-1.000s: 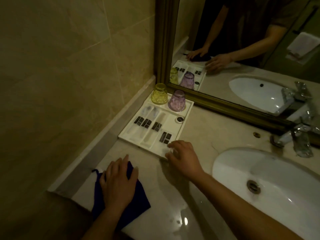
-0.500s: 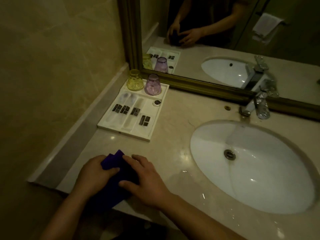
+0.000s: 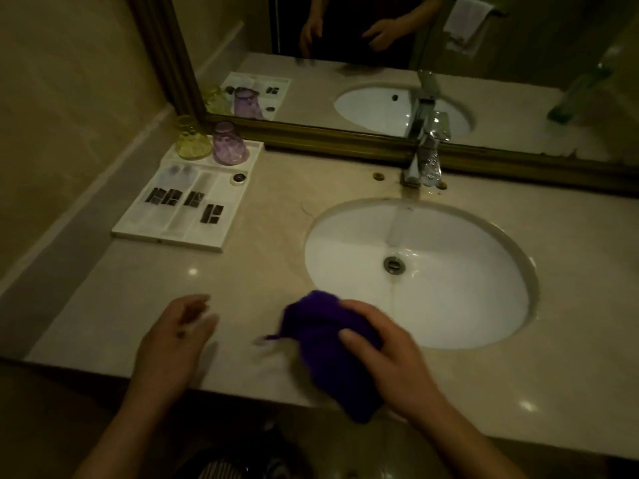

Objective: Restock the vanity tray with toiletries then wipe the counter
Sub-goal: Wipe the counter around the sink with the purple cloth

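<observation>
Purple cloth (image 3: 321, 337), bunched and blurred, under right hand (image 3: 387, 354).

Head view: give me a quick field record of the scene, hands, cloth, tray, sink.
right hand: gripping the purple cloth, bunched, on the counter near the front edge
left hand: open, empty, over the counter left of the cloth; blurred
vanity tray: back left by the wall, white, holding sachets with dark labels
cups: yellow cup and purple cup, both upside down at the tray's back end
sink: white, right of tray
faucet: behind sink, below mirror
</observation>
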A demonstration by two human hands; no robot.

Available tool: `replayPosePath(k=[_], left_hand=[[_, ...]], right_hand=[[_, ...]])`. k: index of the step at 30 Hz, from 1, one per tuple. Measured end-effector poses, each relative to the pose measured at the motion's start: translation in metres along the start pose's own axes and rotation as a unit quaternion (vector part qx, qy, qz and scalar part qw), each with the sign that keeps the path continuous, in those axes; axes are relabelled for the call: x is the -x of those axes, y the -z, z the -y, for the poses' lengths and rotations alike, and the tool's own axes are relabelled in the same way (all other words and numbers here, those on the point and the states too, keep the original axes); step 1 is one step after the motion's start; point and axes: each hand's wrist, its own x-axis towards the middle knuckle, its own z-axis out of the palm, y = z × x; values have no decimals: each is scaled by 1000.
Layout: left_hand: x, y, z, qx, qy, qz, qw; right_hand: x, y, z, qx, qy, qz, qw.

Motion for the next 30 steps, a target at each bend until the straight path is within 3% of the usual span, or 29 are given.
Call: replayPosePath(k=[2,4,6,8,11,15,21,26,30], left_hand=[[-18,1,24,-192,-62,-24,979],[-38,0,48,-331,-72,7,941],[-52,-6,66,-402,-58,28,914],[-58,-13,77,-423,-51,21,904],[-62,-18,85,-435,-60,-4,898],[-63,-17,88,-440,-67,-15,895],[-65,-21,90,-450,-59,-30,891],[-66,-21,89,-452,-71,-31,888],[-65,-19,86,-443,-79,-20,893]], right_hand=[[20,45,-21,82,-15,-48,995],[38,77,-47,236,-52,-54,969],[51,93,-69,418,-108,-36,901],[57,97,-81,506,-122,-25,854],[54,90,-90,521,-81,-13,850],[59,86,-109,532,-89,19,842],[81,52,-106,520,-126,-23,844],[55,-29,-85,485,-91,-62,868],[43,-20,-79,451,-69,-117,882]])
